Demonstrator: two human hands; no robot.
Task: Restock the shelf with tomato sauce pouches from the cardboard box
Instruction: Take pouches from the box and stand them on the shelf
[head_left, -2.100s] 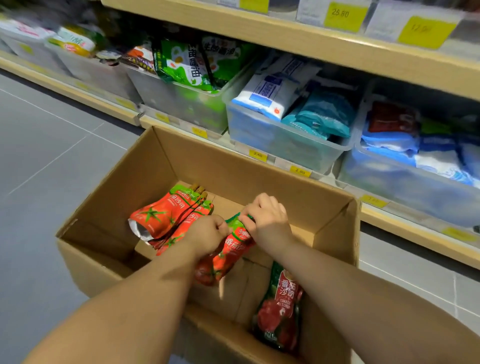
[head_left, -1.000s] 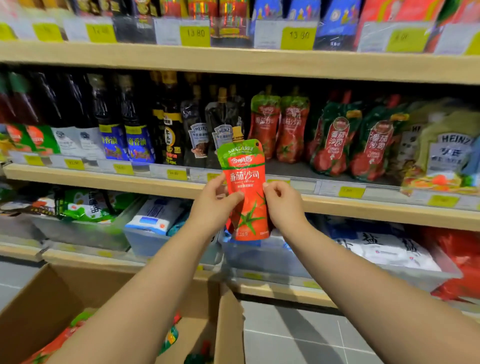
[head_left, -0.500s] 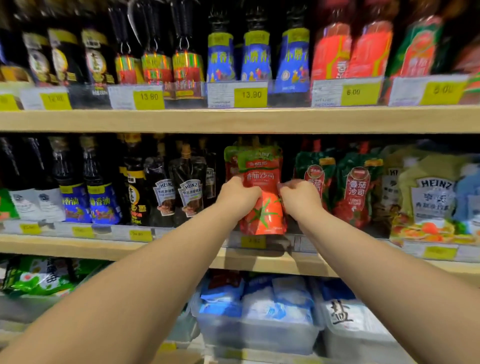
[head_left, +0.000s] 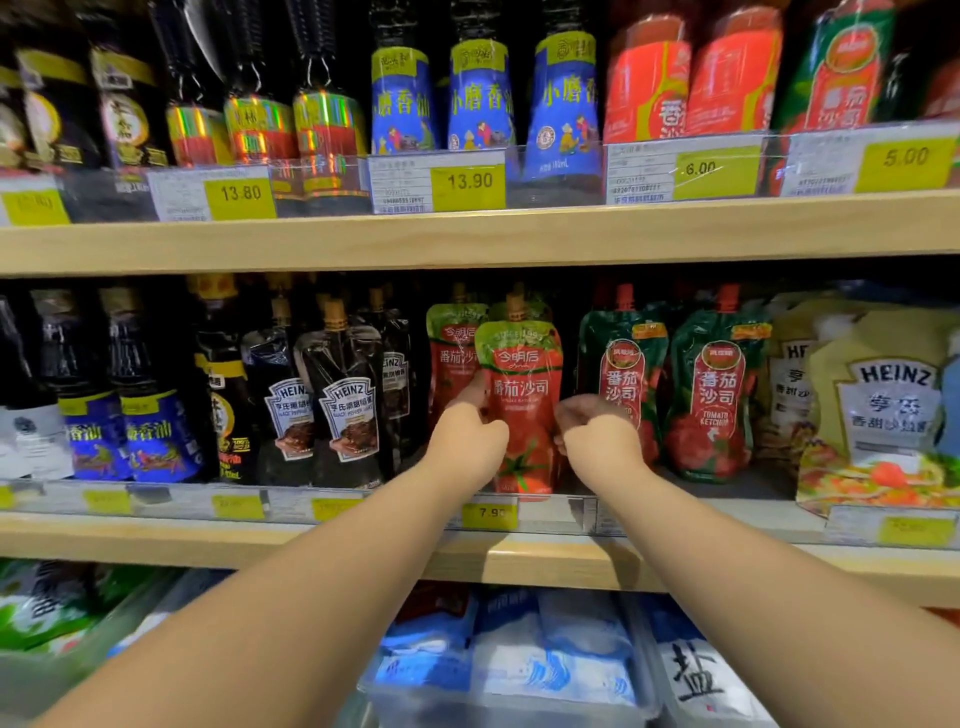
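- Left fingers (head_left: 469, 391) tucked behind left edge of tomato sauce pouch (head_left: 524, 395), thumb on its front: pinch grip by left hand (head_left: 467, 444).
- Right fingers (head_left: 569, 415) curled at pouch's right edge, right hand (head_left: 605, 441) close in; gripping or only steadying, cannot tell.
- Pouch upright between the two sets of fingers, spout up, label out, base apparently down on shelf (head_left: 363, 553).
- Two-sided hold probably to stop soft film flopping and to keep the face square while seating.
- Matching pouch (head_left: 452, 358) just behind left fingers, so front-of-row slot; seating looks nearly done, release next.
- Dark green ketchup pouches (head_left: 623, 384) just beyond right fingers, black Heinz pouches (head_left: 353, 410) off to the left of left fingers. Tight slot: risk of tipping neighbours on pull-out.
- Below fingers: wood-look shelf lip, yellow 7.90 tag (head_left: 490, 513), further down bins of salt bags (head_left: 545, 660). Above: upper board (head_left: 467, 234), blue sesame-oil bottles (head_left: 480, 98).
- Cardboard box not in view.
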